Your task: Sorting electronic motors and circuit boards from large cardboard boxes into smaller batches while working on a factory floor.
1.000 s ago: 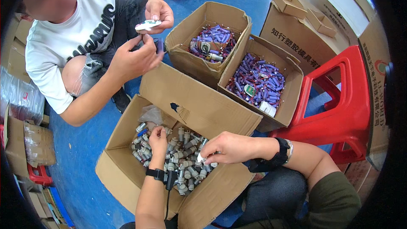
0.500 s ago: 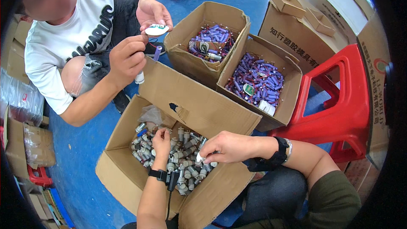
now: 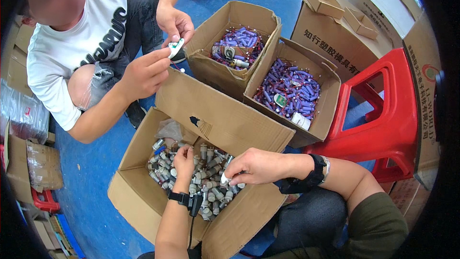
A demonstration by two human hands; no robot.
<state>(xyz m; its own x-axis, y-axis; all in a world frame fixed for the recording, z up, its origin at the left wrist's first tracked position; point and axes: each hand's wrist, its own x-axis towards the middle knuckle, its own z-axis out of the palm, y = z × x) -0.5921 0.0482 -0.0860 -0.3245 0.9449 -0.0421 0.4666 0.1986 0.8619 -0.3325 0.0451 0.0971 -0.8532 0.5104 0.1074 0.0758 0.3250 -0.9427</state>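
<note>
My left hand (image 3: 183, 162) reaches into an open cardboard box (image 3: 136, 196) of small silvery-grey motors (image 3: 218, 194), its fingers bent together over the pile. What those fingers hold, if anything, is hidden. At the box's right side my right hand (image 3: 254, 165) pinches a small white piece (image 3: 224, 179) between thumb and fingers, just above the motors. Across the box, a co-worker's two hands (image 3: 146, 74) hold a white disc-like part with a green circuit board (image 3: 176, 48).
Behind my box stand two cardboard boxes (image 3: 211, 74) (image 3: 306, 136) of purple cylindrical cells with red wires. A red plastic stool (image 3: 378, 134) is on the right, beside large cartons (image 3: 321, 43). A raised box flap (image 3: 225, 110) lies between me and the co-worker.
The co-worker has tilted the white part with its circuit board, and the purple cell and white cylinder hanging below their hand no longer show. My own hands have hardly moved.
</note>
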